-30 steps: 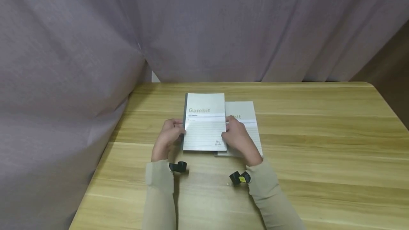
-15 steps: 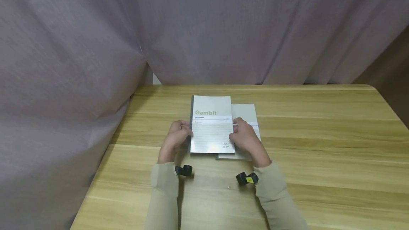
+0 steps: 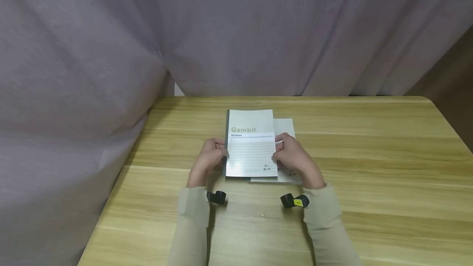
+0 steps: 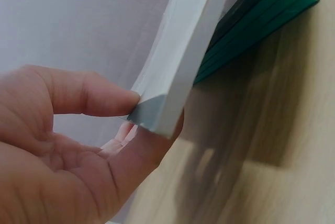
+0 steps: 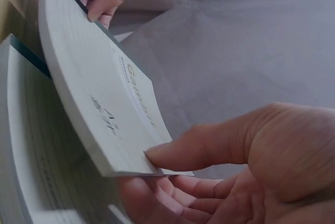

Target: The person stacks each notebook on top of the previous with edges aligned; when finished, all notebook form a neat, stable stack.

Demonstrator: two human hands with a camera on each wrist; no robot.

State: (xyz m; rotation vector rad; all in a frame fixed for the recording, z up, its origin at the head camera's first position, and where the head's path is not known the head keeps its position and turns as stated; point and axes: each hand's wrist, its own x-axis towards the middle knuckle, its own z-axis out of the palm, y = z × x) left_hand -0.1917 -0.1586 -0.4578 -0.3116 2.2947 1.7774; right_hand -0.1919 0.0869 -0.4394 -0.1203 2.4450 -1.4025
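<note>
Between the two hands a white "Gambit" notebook (image 3: 251, 147) with a dark spine is held above the table. The left hand (image 3: 210, 159) pinches its spine edge, thumb on top and fingers beneath, as the left wrist view shows of the notebook (image 4: 172, 51). On the opposite edge the right hand (image 3: 295, 157) pinches it the same way; in the right wrist view its thumb lies on the cover. Under and to the right lie more notebooks (image 3: 286, 125), partly covered by the held one. Their stacked green spines (image 4: 256, 25) show in the left wrist view.
The wooden table (image 3: 369, 175) has its far edge against a grey curtain (image 3: 240, 32). More curtain hangs along the table's left side. A black camera mount (image 3: 217, 197) sits on the left wrist, and another mount (image 3: 293, 201) on the right.
Both hands have carried the held notebook to the right, so it covers more of the notebooks lying beneath. The grip on both edges looks the same.
</note>
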